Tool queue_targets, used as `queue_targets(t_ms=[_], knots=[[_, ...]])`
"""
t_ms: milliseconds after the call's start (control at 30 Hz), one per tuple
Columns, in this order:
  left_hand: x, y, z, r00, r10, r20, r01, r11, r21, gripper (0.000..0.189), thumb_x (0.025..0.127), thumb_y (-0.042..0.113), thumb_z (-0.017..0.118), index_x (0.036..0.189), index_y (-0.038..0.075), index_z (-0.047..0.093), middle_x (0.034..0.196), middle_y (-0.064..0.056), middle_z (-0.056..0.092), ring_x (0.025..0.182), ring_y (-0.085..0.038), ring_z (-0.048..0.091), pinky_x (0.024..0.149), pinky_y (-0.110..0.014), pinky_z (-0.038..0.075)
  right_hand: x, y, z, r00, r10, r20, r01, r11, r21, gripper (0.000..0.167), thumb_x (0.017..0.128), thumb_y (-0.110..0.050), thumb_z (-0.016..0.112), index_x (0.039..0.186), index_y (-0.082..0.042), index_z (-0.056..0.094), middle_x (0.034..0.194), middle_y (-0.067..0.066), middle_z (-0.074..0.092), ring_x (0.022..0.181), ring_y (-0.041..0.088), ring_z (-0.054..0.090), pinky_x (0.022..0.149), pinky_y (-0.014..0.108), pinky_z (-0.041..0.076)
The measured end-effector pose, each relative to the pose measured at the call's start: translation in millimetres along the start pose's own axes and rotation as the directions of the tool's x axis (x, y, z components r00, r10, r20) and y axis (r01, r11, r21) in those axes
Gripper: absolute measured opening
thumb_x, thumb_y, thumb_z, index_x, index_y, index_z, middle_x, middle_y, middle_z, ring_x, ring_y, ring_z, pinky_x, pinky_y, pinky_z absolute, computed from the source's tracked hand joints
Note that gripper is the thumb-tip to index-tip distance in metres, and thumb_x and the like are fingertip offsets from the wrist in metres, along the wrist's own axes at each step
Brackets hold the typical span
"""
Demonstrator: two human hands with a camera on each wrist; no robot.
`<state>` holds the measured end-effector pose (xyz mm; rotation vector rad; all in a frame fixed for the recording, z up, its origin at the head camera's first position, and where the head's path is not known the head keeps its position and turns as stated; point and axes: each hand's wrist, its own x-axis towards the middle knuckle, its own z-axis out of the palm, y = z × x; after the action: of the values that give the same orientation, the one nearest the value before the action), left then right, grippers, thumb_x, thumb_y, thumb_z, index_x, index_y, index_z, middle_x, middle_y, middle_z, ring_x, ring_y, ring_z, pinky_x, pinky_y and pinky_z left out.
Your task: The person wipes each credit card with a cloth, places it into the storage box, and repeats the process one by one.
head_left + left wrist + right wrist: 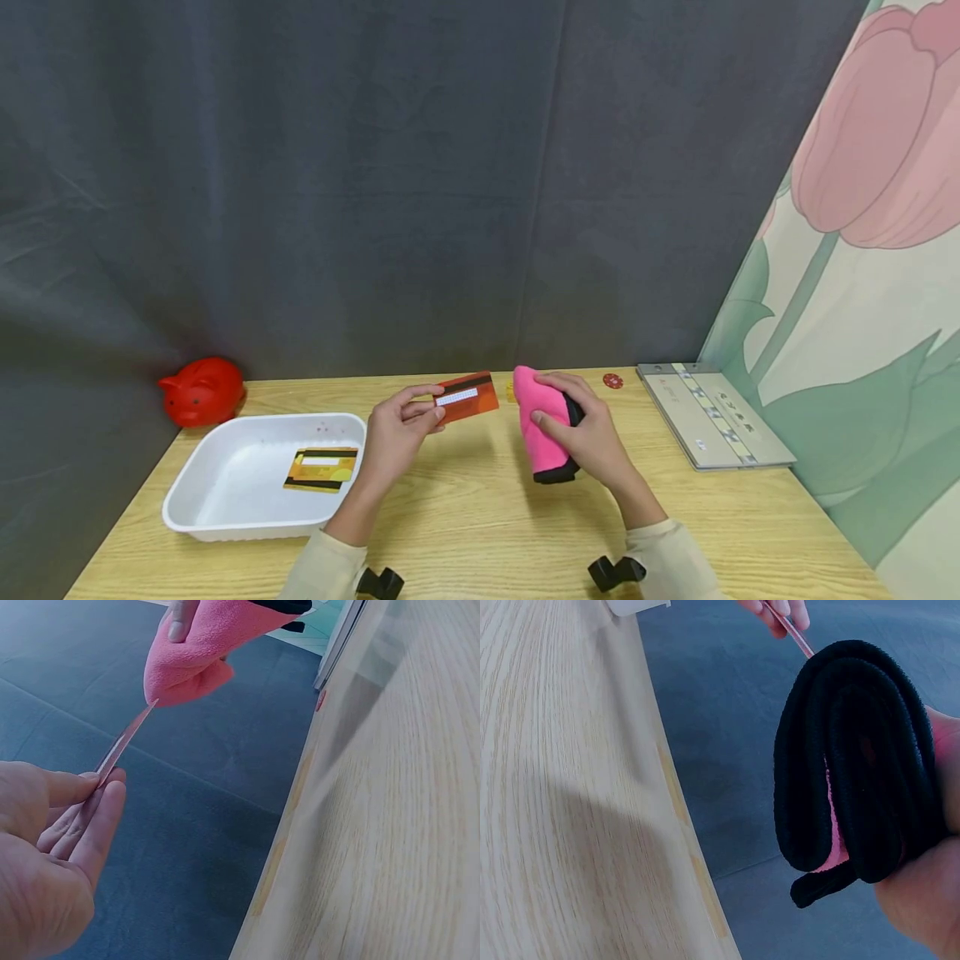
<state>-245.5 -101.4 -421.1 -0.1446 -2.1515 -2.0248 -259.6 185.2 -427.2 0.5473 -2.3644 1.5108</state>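
Note:
My left hand point(401, 429) pinches an orange-red plastic card point(467, 398) between thumb and fingers. The card's black stripe and white strip face me in the head view. To its right, my right hand point(585, 425) grips a folded pink cloth point(542, 417) with black edging. Thick folded layers of the cloth point(847, 757) show end-on in the right wrist view. A gap separates card and cloth in the head view, while the card's far edge overlaps the cloth in the left wrist view. Both hands are raised above the wooden table point(465, 517).
On the left stands a white tray point(217, 475) with yellow and black cards point(322, 468) inside. Behind it is a red piggy bank point(202, 392). A red chip point(612, 381) lies at the back, and a grey folder point(712, 417) at the right by the flowered wall.

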Motion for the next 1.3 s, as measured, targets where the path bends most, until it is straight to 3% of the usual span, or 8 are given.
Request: queue_targets(t_ms=[100, 433, 733, 1067, 1300], knots=[[-0.5, -0.9, 0.8, 1.000, 0.009, 0.012, -0.009, 1.000, 0.013, 0.029, 0.091, -0.002, 0.075, 0.119, 0.005, 0.075, 0.106, -0.023, 0.078, 0.089, -0.029, 0.079, 0.078, -0.031, 0.065, -0.1, -0.6, 0.5, 1.000, 0.000, -0.001, 0.000, 1.000, -0.001, 0.048, 0.089, -0.019, 0.081, 0.135, -0.025, 0.067, 0.139, 0.002, 0.061, 0.115, 0.018, 0.058, 0.085, 0.028, 0.056], [-2.7, -4.2, 3.3, 0.997, 0.029, 0.066, -0.039, 0.988, 0.147, 0.037, 0.089, 0.004, 0.078, 0.123, 0.018, 0.075, 0.105, -0.012, 0.079, 0.095, -0.022, 0.077, 0.081, -0.024, 0.062, -0.8, -3.3, 2.8, 1.000, -0.008, 0.010, 0.008, 1.000, 0.020, 0.048, 0.089, -0.017, 0.081, 0.134, -0.025, 0.067, 0.141, 0.002, 0.060, 0.118, 0.018, 0.056, 0.086, 0.028, 0.056], [-2.9, -7.8, 6.6, 0.996, 0.010, 0.083, -0.022, 0.990, 0.142, 0.041, 0.089, 0.003, 0.079, 0.127, 0.017, 0.073, 0.103, -0.013, 0.078, 0.092, -0.020, 0.076, 0.075, -0.021, 0.060, -2.2, -2.2, 10.0, 0.999, -0.036, 0.033, 0.037, 0.999, -0.004, 0.046, 0.089, -0.018, 0.082, 0.132, -0.026, 0.069, 0.139, 0.002, 0.061, 0.125, 0.019, 0.054, 0.091, 0.028, 0.056], [-5.4, -11.0, 13.8, 0.993, 0.025, 0.112, -0.039, 0.992, 0.124, 0.045, 0.086, -0.002, 0.079, 0.129, 0.013, 0.072, 0.103, -0.013, 0.079, 0.093, -0.020, 0.077, 0.077, -0.020, 0.060, -5.8, -3.4, 22.8, 0.992, -0.114, 0.061, 0.116, 0.992, -0.043, 0.049, 0.086, -0.015, 0.085, 0.131, -0.023, 0.070, 0.138, 0.002, 0.063, 0.130, 0.023, 0.057, 0.105, 0.031, 0.052], [-6.1, -11.9, 15.4, 0.992, 0.031, 0.121, -0.045, 0.993, 0.111, 0.045, 0.087, 0.001, 0.080, 0.129, 0.015, 0.072, 0.105, -0.013, 0.078, 0.096, -0.021, 0.077, 0.080, -0.022, 0.062, -7.3, -4.2, 28.3, 0.986, -0.132, 0.103, 0.138, 0.989, -0.054, 0.050, 0.085, -0.014, 0.085, 0.132, -0.023, 0.069, 0.139, 0.002, 0.061, 0.131, 0.024, 0.056, 0.110, 0.043, 0.050]])
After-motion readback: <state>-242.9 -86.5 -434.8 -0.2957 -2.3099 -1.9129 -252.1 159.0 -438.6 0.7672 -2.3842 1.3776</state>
